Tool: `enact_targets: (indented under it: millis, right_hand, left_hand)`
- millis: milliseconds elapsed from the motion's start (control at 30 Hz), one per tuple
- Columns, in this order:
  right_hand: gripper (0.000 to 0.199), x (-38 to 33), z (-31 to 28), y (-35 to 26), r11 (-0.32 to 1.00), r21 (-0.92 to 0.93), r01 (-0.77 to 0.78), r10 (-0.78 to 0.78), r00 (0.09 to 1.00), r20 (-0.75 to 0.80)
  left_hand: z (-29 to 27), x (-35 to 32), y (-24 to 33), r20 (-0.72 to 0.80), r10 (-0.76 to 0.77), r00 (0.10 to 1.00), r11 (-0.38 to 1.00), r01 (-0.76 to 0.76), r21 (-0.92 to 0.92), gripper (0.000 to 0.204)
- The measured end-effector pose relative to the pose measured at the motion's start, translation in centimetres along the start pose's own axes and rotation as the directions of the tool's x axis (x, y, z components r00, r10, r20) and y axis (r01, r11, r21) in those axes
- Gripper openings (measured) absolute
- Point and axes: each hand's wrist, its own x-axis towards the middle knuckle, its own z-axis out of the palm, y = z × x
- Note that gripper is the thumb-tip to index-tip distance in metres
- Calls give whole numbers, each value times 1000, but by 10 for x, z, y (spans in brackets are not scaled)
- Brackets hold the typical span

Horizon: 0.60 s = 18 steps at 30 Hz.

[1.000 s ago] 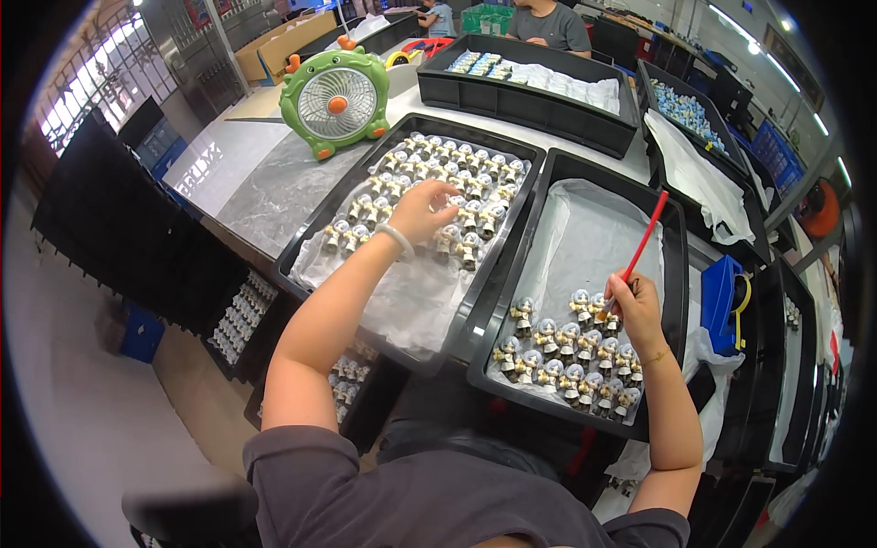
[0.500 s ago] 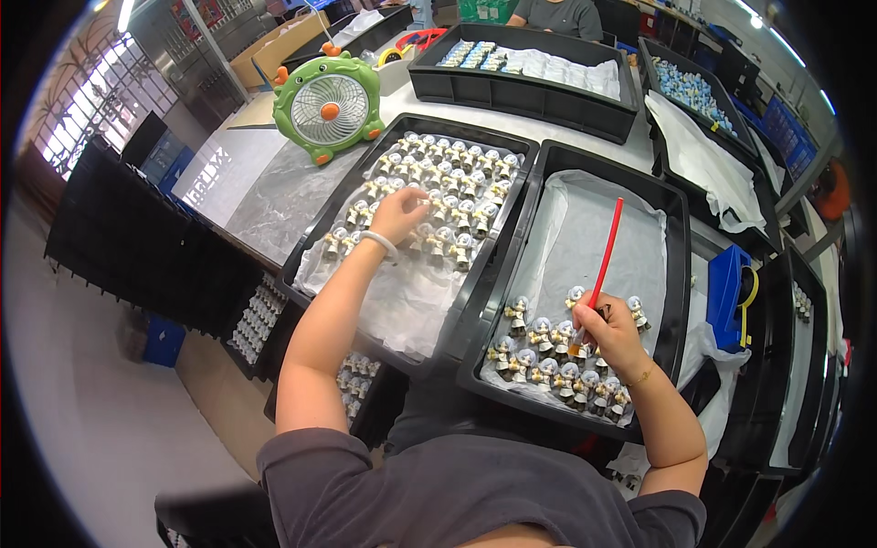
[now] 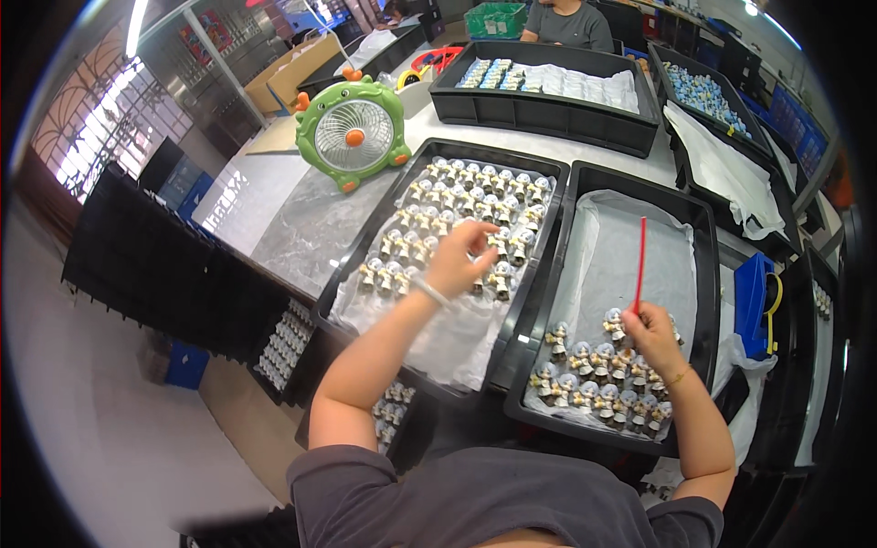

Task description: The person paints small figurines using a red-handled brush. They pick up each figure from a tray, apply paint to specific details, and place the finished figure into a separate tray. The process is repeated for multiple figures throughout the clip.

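My left hand (image 3: 464, 259) hovers above the left black tray (image 3: 402, 376), its thumb and fingers curved and apart, with nothing visibly held. Rows of small pale-haired figurines (image 3: 391, 276) in white and dark clothes stand in that tray on a thin white liner. My right hand (image 3: 654, 336) is closed around a slim red stick (image 3: 641, 260) that points upward; its lower end is hidden. Under and beside this hand, a smaller group of the same figurines (image 3: 585, 395) fills the near end of the right black tray (image 3: 705, 274).
A green animal-shaped fan (image 3: 354, 137) stands on the table at the back left. Behind the trays is a deep black bin (image 3: 548, 117) of figurines, with another person (image 3: 571, 26) beyond it. A blue box (image 3: 751, 306) sits at the right. Stacked trays (image 3: 290, 352) stand below left.
My left hand has shifted right across the left tray's rows. My right hand has drawn a little back from the figurines, and the red stick is more upright. The whole view has shifted.
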Motion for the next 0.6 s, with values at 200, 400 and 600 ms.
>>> enact_targets:
  millis: [200, 400, 600]
  right_hand:
    - [28, 18, -28, 12, 934, -355, -30, -114, 919, -378]
    - [32, 22, -38, 18, 850, -524, 57, -289, 882, -373]
    - [29, 17, -31, 9, 994, 102, -49, 74, 965, -252]
  left_hand:
    - [5, -29, 57, 258, 368, 894, 929, -344, -134, 28]
    - [4, -34, 58, 357, 337, 871, 940, -288, -185, 27]
    - [9, -30, 46, 351, 361, 864, 932, -317, -177, 20]
